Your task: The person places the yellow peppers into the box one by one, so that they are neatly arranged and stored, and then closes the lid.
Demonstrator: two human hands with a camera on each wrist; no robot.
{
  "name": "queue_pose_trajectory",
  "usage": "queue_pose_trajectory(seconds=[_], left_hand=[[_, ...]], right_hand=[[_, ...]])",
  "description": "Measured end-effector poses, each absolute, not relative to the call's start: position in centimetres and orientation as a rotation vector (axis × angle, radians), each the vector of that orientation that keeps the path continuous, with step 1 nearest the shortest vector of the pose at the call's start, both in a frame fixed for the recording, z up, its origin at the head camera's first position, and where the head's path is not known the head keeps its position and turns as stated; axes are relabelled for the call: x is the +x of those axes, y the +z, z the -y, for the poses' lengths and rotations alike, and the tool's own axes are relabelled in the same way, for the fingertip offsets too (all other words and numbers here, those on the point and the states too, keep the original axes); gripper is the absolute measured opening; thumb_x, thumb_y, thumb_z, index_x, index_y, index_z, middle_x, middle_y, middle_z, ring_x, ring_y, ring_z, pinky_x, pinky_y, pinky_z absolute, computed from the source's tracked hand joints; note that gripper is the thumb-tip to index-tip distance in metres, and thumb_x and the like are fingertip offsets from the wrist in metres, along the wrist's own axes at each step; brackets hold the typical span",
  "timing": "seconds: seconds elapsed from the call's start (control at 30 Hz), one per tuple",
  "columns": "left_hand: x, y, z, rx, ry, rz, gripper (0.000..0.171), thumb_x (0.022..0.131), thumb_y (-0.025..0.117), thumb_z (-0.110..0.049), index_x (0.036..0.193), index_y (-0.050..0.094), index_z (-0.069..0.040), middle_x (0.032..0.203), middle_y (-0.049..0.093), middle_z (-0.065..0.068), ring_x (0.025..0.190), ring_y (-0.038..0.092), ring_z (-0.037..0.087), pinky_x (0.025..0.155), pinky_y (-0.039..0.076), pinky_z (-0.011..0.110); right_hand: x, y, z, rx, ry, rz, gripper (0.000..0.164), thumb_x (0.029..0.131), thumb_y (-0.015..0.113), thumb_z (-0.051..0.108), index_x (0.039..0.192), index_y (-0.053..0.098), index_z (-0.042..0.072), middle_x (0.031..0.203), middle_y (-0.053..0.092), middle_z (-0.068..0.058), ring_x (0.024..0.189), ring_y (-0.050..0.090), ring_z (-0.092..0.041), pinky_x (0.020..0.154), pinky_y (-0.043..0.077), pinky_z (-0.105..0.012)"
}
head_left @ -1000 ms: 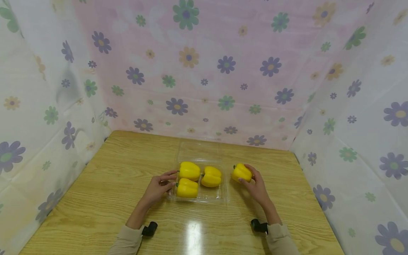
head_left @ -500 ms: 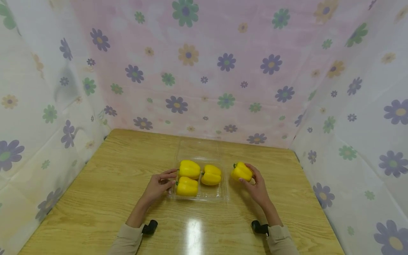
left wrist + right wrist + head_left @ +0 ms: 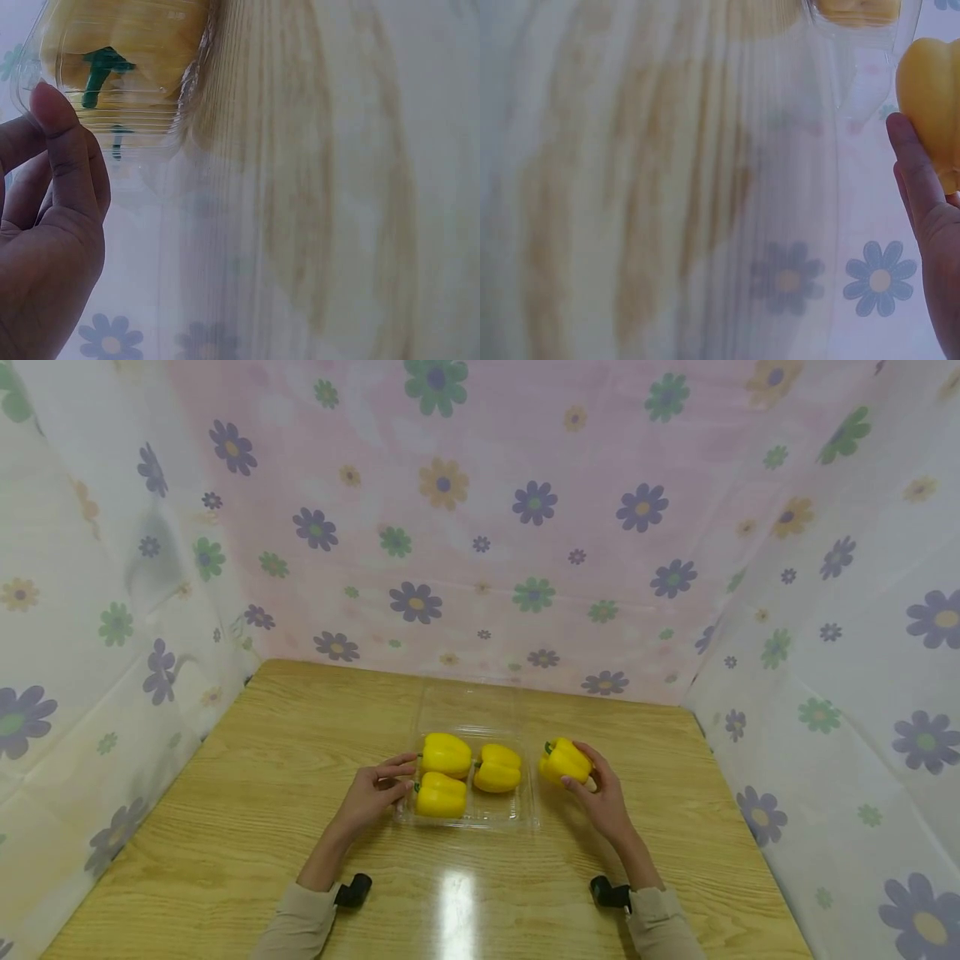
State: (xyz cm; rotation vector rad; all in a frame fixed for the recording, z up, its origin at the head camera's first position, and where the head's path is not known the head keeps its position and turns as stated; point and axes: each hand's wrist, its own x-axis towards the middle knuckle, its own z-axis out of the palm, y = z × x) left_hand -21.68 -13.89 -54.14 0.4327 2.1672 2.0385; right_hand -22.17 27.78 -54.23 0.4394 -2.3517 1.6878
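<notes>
A wood-grain counter (image 3: pixel 225 827) meets floral sheeting (image 3: pixel 480 510), pink behind, whitish on both sides. The right hand (image 3: pixel 603 797) grips 1 yellow pepper (image 3: pixel 566 762) just right of the clear container (image 3: pixel 497 810); its green stem points left and slightly away, its long axis slanting back toward the palm. The left hand (image 3: pixel 370 792) pinches the container's left rim. Inside lie 3 other peppers (image 3: pixel 441 796), stems leftward.

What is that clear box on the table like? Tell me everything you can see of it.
The clear box looks like thin, see-through plastic, with ridged walls. It sits upright on the wood-patterned table, open, its lid folded back toward the flowered cloth. Three yellow peppers lie inside: two along the left, one on the right, with bare floor in front of that one. The person's left hand touches its left edge.
</notes>
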Motion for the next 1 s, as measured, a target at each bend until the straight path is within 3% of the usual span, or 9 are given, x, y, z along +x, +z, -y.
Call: queue_pose_trajectory(seconds=[0.13, 0.3, 0.57, 0.67, 1.0], left_hand=[[-21.7, -54.2, 13.9, 0.441, 2.046, -2.165, 0.032, 0.099, 0.065, -0.003, 0.127, 0.065, 0.012, 0.153, 0.046, 0.025, 0.1, 0.067, 0.012, 0.062, 0.053, 0.018], [-21.7, -54.1, 13.9, 0.446, 2.052, -2.149, 0.033, 0.099, 0.065, -0.003, 0.128, 0.064, 0.012, 0.154, 0.045, 0.025, 0.092, 0.067, 0.013, 0.061, 0.053, 0.019], [-21.7, -54.2, 13.8, 0.437, 2.061, -2.132, 0.032, 0.099, 0.064, -0.001, 0.127, 0.064, 0.013, 0.154, 0.045, 0.026, 0.077, 0.062, 0.009, 0.059, 0.052, 0.018], [-21.7, -54.2, 13.8, 0.439, 2.062, -2.131, 0.032, 0.099, 0.064, -0.001, 0.127, 0.063, 0.014, 0.154, 0.044, 0.026, 0.073, 0.059, 0.009, 0.059, 0.052, 0.018], [-21.6, -54.3, 13.9, 0.413, 2.043, -2.143, 0.033, 0.099, 0.065, -0.004, 0.128, 0.065, 0.011, 0.157, 0.043, 0.021, 0.106, 0.067, 0.019, 0.063, 0.052, 0.018]], right_hand=[[-21.9, -53.9, -27.5, 0.451, 1.73, 2.327, 0.06, 0.097, 0.066, -0.003, 0.152, 0.043, 0.003, 0.151, 0.042, -0.023, 0.116, 0.055, -0.003, 0.087, 0.054, -0.016], [-21.9, -53.8, -27.3, 0.489, 1.799, 2.264, 0.059, 0.096, 0.065, -0.006, 0.151, 0.043, 0.0, 0.149, 0.043, -0.022, 0.117, 0.056, -0.007, 0.089, 0.055, -0.019], [-21.0, -52.6, -26.3, 0.543, 1.934, 2.247, 0.06, 0.098, 0.063, -0.003, 0.153, 0.041, 0.003, 0.151, 0.042, -0.003, 0.121, 0.056, -0.011, 0.089, 0.059, -0.025], [-20.5, -52.1, -25.8, 0.542, 1.979, 2.256, 0.059, 0.099, 0.063, 0.0, 0.153, 0.041, 0.005, 0.151, 0.042, -0.004, 0.121, 0.057, -0.014, 0.089, 0.059, -0.028], [-19.5, -51.1, -24.2, 0.619, 2.023, 2.298, 0.058, 0.1, 0.062, 0.001, 0.153, 0.041, 0.005, 0.155, 0.035, -0.02, 0.123, 0.057, -0.012, 0.089, 0.06, -0.031]])
